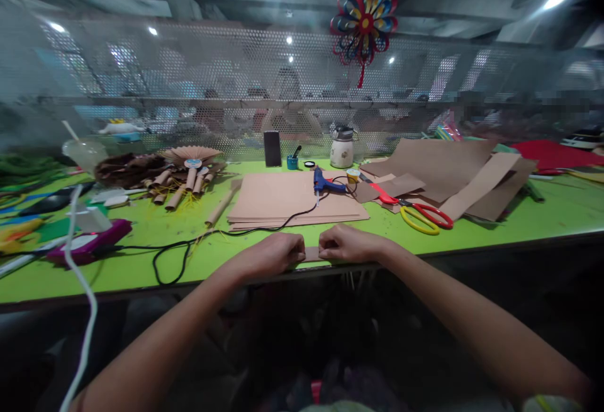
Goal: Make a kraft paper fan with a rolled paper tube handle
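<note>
A strip of brown paper point(311, 253) lies at the front edge of the green table. My left hand point(278, 253) is closed on its left part, fingers curled. Close beside it, my right hand point(346, 244) pinches the same strip, leaving a short stretch showing between them. Just beyond my hands is a stack of brown cardboard sheets point(274, 201). On that stack rests a blue glue gun point(325, 182), its black cord running left. Scissors point(418, 211) with red and yellow handles lie to the right of the stack.
Large brown paper pieces point(438, 167) spread at the right. Several rolled paper tubes point(177, 197) and a pleated paper fan point(191, 155) lie at the left, near a purple power strip point(89, 242). A white jar point(341, 149) and a dark phone-like slab point(272, 148) stand behind.
</note>
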`<state>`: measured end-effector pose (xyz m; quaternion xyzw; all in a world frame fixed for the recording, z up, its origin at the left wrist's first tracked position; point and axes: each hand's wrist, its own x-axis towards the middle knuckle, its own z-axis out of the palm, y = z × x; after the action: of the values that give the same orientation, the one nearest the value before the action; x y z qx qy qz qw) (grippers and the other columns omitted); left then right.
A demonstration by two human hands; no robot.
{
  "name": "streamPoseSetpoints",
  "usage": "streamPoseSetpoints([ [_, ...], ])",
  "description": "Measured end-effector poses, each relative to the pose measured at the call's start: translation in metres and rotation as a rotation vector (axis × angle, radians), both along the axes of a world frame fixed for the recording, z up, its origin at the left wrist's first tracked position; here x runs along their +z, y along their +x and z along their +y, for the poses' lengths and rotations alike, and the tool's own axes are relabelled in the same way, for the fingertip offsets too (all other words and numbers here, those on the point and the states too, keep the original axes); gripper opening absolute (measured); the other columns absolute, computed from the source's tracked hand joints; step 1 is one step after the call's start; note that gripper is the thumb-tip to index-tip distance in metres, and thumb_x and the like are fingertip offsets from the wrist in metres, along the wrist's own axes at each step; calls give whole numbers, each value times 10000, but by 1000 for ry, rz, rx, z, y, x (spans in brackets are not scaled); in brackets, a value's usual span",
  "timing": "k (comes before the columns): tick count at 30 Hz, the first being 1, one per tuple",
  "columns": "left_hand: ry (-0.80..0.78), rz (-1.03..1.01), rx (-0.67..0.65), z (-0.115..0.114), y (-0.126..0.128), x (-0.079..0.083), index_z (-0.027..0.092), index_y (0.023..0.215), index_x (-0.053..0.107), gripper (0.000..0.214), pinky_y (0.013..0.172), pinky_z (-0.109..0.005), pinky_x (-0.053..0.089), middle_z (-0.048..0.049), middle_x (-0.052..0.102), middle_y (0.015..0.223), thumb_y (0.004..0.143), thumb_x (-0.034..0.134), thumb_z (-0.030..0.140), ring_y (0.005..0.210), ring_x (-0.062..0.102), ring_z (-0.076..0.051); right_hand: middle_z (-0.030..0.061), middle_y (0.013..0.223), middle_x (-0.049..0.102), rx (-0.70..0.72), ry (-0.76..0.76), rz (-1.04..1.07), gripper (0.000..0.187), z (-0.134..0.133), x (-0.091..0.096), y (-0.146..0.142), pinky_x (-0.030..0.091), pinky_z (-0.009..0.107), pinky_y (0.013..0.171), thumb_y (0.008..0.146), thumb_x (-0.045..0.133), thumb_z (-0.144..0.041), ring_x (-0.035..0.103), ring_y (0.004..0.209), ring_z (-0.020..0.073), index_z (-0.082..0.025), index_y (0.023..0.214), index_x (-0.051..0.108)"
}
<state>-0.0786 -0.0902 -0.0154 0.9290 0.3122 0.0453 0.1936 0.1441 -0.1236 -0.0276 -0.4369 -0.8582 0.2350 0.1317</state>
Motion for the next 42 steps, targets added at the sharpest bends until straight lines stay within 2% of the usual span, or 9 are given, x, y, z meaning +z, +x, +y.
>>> streamPoseSetpoints([
  [6, 69, -5, 23, -4, 0, -2, 192, 860, 579, 217, 593, -244, 344, -32, 647, 833, 880, 428, 346, 711, 542, -157, -16, 632, 545, -24, 36, -20, 102, -2, -1, -1, 252, 196, 504, 789, 561, -188, 416, 559, 85, -113, 797, 630],
  [10, 48, -12, 14, -6, -1, -1, 186, 858, 577, 219, 588, -241, 344, -29, 642, 823, 877, 431, 349, 705, 540, -157, -12, 653, 563, -37, 4, -9, 92, -3, -1, -1, 262, 192, 511, 788, 560, -176, 425, 567, 86, -117, 810, 627],
  [24, 70, -88, 32, -4, -5, -5, 156, 819, 599, 316, 559, -236, 315, -37, 628, 756, 891, 420, 406, 653, 518, -152, -3, 695, 550, -54, 50, -13, 60, -11, 3, -5, 281, 194, 539, 788, 570, -111, 434, 607, 96, -119, 839, 601],
  [30, 16, -94, -17, -2, -8, -2, 150, 851, 631, 322, 593, -234, 352, -41, 642, 793, 877, 435, 404, 688, 537, -153, -4, 689, 551, -67, 45, -17, 62, -10, 1, -4, 281, 194, 538, 791, 577, -126, 436, 606, 96, -110, 843, 608],
  [42, 50, -27, 14, -2, -1, -1, 164, 800, 568, 202, 544, -234, 307, -7, 586, 690, 827, 464, 336, 610, 477, -135, -7, 683, 544, -67, 31, -11, 63, -9, 1, -5, 285, 188, 529, 792, 559, -121, 433, 605, 93, -100, 831, 604],
])
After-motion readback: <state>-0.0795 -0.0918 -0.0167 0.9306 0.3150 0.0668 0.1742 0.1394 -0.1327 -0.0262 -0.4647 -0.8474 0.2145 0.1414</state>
